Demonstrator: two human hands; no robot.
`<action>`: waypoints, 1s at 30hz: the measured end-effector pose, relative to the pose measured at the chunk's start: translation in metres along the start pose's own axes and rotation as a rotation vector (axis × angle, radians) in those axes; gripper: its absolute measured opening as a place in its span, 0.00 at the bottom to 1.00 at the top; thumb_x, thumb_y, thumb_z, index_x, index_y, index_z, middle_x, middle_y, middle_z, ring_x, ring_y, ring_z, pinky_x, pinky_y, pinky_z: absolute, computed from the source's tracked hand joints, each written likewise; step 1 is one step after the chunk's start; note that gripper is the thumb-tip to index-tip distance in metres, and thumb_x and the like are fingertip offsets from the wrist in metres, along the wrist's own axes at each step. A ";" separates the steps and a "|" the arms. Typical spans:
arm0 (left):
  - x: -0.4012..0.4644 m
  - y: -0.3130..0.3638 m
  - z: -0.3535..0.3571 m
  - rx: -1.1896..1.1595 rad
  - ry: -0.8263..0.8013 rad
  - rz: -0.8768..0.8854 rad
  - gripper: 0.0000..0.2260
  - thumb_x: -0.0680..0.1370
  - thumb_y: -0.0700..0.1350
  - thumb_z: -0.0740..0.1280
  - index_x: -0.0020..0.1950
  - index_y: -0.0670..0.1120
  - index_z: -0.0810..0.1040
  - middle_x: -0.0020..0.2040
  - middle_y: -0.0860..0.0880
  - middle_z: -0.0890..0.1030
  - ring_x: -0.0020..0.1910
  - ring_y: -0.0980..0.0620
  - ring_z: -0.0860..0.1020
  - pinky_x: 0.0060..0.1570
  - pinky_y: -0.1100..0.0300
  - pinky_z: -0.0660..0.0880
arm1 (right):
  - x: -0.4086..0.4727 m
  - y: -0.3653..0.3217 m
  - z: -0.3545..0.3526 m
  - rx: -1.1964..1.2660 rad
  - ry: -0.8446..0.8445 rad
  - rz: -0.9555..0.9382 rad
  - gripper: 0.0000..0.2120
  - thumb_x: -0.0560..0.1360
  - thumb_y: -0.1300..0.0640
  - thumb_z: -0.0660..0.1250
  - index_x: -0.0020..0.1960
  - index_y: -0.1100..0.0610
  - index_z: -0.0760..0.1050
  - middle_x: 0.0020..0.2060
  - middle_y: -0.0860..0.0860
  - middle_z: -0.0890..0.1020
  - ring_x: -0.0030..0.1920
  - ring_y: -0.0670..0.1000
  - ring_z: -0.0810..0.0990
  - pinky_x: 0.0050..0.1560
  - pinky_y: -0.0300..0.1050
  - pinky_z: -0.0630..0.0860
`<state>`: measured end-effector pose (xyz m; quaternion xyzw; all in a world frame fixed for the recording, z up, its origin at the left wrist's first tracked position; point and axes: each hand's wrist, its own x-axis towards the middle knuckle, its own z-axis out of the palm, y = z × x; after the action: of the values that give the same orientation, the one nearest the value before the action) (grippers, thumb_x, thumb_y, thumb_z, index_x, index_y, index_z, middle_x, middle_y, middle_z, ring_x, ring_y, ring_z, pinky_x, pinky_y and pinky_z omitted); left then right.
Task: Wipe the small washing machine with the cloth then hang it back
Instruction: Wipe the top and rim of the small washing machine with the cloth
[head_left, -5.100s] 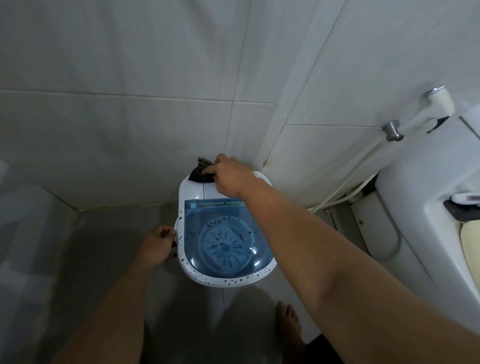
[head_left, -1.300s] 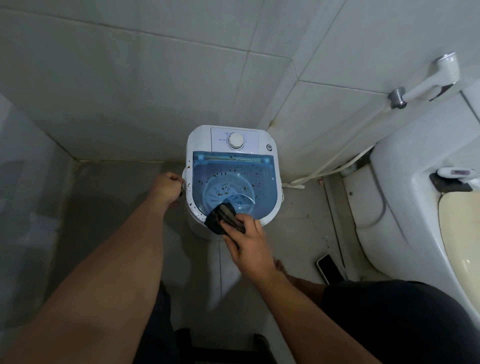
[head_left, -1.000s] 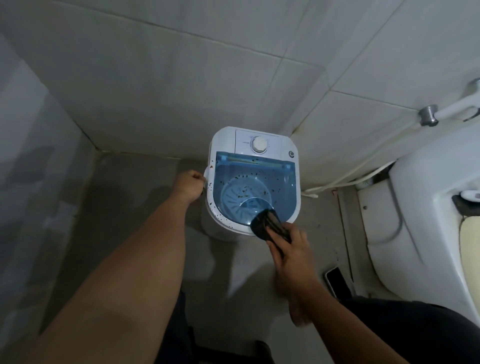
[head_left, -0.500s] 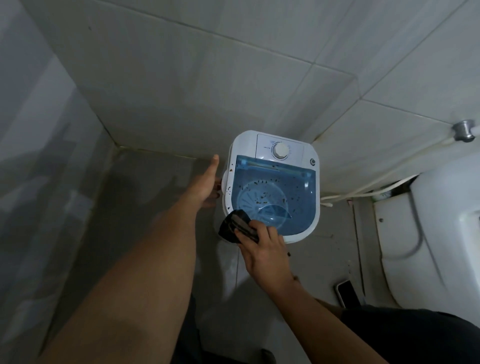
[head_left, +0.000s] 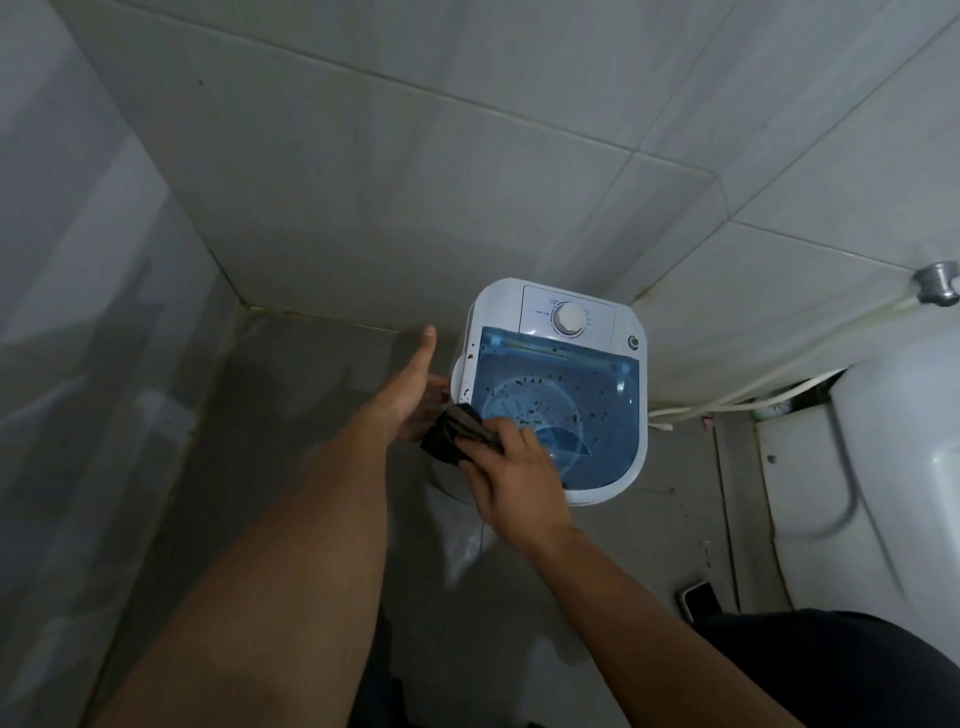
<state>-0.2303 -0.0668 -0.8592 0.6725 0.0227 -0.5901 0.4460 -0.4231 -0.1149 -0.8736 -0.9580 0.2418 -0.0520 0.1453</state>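
Right hand grips cloth on washing machine (phone nearby).

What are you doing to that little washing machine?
A person is wiping the small washing machine that stands on the bathroom floor in the corner. The right hand grips a dark cloth and presses it on the near left edge of the machine, beside the blue see-through lid. The left hand is open, fingers straight, next to the machine's left side. The lid has dark specks on it, so the wiping isn't finished, and the cloth is not hung back yet.
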 end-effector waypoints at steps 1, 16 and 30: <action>0.001 -0.001 0.000 -0.017 -0.002 0.000 0.48 0.62 0.83 0.51 0.54 0.46 0.85 0.55 0.45 0.86 0.56 0.45 0.82 0.63 0.45 0.75 | 0.014 0.003 -0.008 0.054 0.014 0.016 0.15 0.79 0.49 0.65 0.64 0.47 0.80 0.59 0.53 0.77 0.54 0.57 0.76 0.51 0.56 0.77; 0.007 -0.001 -0.008 -0.146 -0.060 -0.086 0.55 0.57 0.85 0.48 0.60 0.44 0.82 0.58 0.43 0.84 0.60 0.42 0.80 0.65 0.42 0.74 | 0.134 0.047 -0.032 -0.318 -0.062 -0.040 0.19 0.78 0.56 0.65 0.68 0.52 0.75 0.61 0.59 0.73 0.54 0.63 0.74 0.51 0.63 0.78; -0.002 -0.004 -0.005 -0.154 -0.029 -0.071 0.56 0.57 0.86 0.49 0.63 0.43 0.79 0.58 0.43 0.84 0.59 0.43 0.81 0.63 0.44 0.75 | 0.188 0.045 -0.060 -0.362 -0.192 -0.054 0.17 0.81 0.52 0.62 0.69 0.47 0.75 0.64 0.56 0.71 0.61 0.61 0.72 0.55 0.57 0.73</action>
<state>-0.2289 -0.0602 -0.8598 0.6263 0.0856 -0.6118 0.4755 -0.2886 -0.2576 -0.8242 -0.9752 0.2065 0.0798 -0.0082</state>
